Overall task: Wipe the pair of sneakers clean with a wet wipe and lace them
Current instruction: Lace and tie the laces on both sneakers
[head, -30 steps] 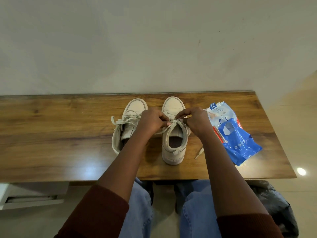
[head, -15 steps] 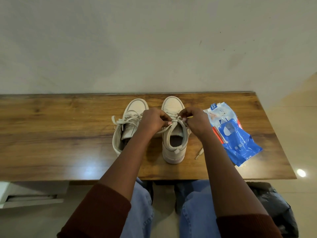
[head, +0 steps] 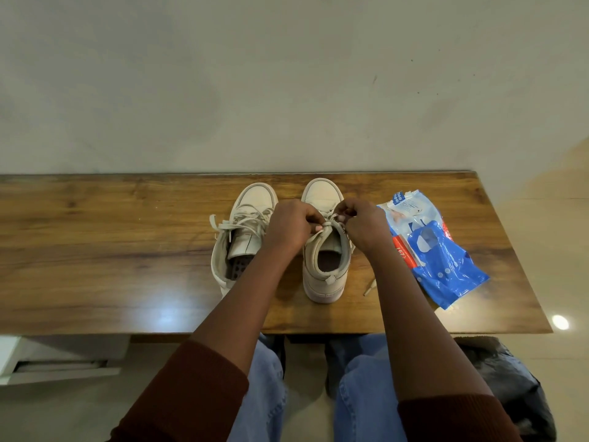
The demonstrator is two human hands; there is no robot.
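Observation:
Two off-white sneakers stand side by side on the wooden table [head: 95, 250], toes toward the wall. The right sneaker [head: 323, 269] has its lace [head: 330, 223] crossed over the tongue. My left hand [head: 291, 226] pinches the lace on the left side of that shoe, and my right hand [head: 363, 224] pinches it on the right side. A loose lace end [head: 369, 287] lies on the table to the right of the heel. The left sneaker [head: 245, 231] stands untouched, its laces slack and its tongue pushed down.
A blue and white wet wipe pack [head: 430, 247] lies on the table right of the shoes. The wall runs along the table's far edge. Below the near edge are my knees in jeans, and a dark bag [head: 513, 387] sits on the floor at right.
Both hands have shifted slightly farther up the right sneaker, drawing closer together at the lace crossing. The shoes and pack have not moved.

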